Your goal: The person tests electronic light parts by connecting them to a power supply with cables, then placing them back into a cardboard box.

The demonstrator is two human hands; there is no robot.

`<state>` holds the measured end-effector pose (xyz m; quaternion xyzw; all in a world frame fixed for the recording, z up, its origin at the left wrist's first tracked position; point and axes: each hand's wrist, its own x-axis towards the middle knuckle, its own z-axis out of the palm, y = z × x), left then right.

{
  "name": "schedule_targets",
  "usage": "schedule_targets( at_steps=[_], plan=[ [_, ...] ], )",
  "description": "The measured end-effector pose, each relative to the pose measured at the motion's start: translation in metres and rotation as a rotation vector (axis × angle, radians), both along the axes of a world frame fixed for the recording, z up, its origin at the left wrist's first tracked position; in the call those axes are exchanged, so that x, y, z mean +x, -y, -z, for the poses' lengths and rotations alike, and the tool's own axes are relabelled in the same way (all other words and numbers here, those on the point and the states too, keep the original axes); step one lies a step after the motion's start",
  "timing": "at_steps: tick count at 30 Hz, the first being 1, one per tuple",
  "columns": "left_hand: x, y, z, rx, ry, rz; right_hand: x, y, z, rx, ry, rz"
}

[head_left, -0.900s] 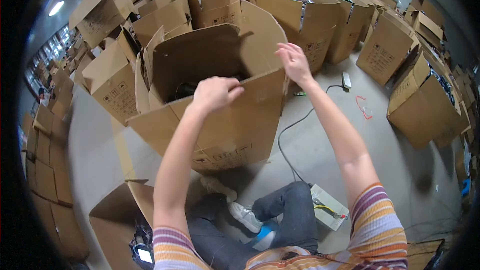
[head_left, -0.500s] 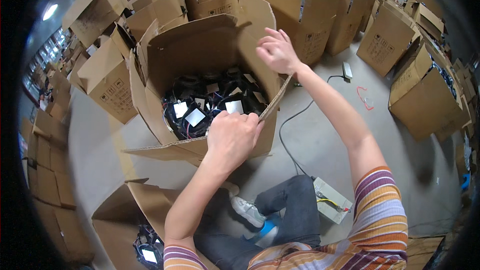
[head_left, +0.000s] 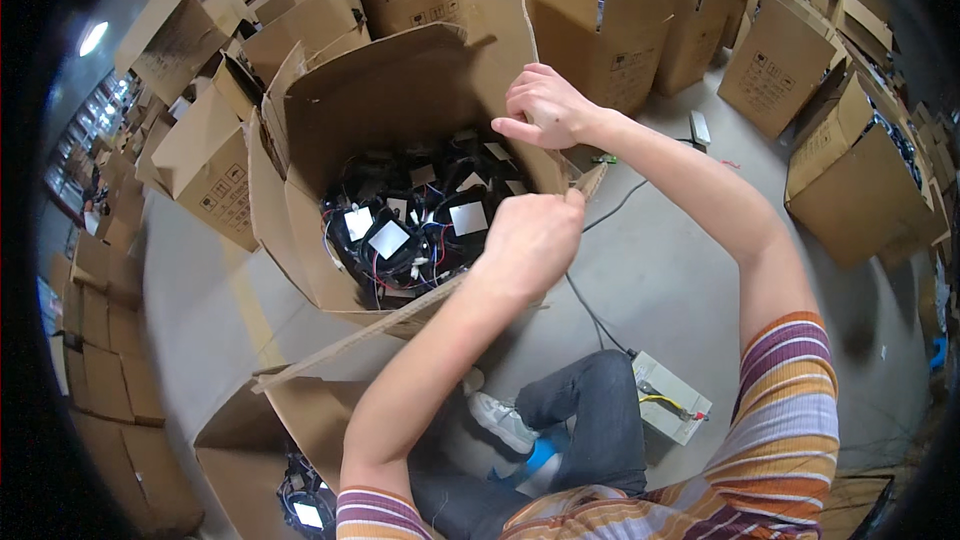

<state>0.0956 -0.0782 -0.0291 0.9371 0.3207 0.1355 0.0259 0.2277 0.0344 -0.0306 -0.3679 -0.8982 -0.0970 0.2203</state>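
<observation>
And here's the big carton (head_left: pixel 370 90), gaping on the floor (head_left: pixel 190 290) right in front of the person, the left hand (head_left: pixel 535 240) folded tight over the near flap (head_left: pixel 345 340) toward its right end. The right hand (head_left: pixel 545 108) sits half curled at the edge of the right wall (head_left: pixel 505 25) (whether it truly grips the board, I can't tell). Trouble, I'd judge, could start with that flap: a slip by the left hand might let stiff board spring back, and a hard twist might tear the corner. Folded inward, it could snag the loose wires (head_left: pixel 438 230) below. Now the materials: matte brown corrugated board, rough along its cut edge, the walls bowed and slightly buckled; inside, a jumble of rounded black units (head_left: pixel 435 250) topped with flat, square, shiny pale plates (head_left: pixel 388 238).
</observation>
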Motion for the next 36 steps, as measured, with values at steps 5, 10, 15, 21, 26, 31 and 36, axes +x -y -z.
schedule_targets(
  at_steps=[5, 10, 15, 21, 26, 31, 36],
  plan=[
    [0.009, 0.023, 0.014, 0.162, -0.014, -0.057, -0.024, 0.000, 0.008, 0.029, 0.107, 0.020],
    [0.012, 0.034, 0.028, 0.271, 0.028, -0.093, -0.050, 0.002, 0.016, 0.075, 0.266, 0.321],
    [0.000, 0.023, 0.014, 0.173, 0.051, -0.060, -0.013, 0.005, 0.001, 0.024, 0.127, 0.213],
    [0.002, 0.029, 0.019, 0.123, 0.060, -0.098, 0.014, 0.056, -0.028, 0.185, -0.191, 0.244],
    [0.005, 0.033, 0.022, 0.161, 0.056, -0.111, 0.033, 0.077, -0.003, -0.745, 0.026, 0.669],
    [0.005, 0.035, 0.026, 0.192, 0.084, -0.111, 0.050, 0.069, 0.049, -0.955, -0.460, 0.463],
    [0.004, 0.033, 0.021, 0.157, 0.056, -0.081, 0.052, 0.082, 0.094, -1.076, -1.185, -0.022]
  ],
)
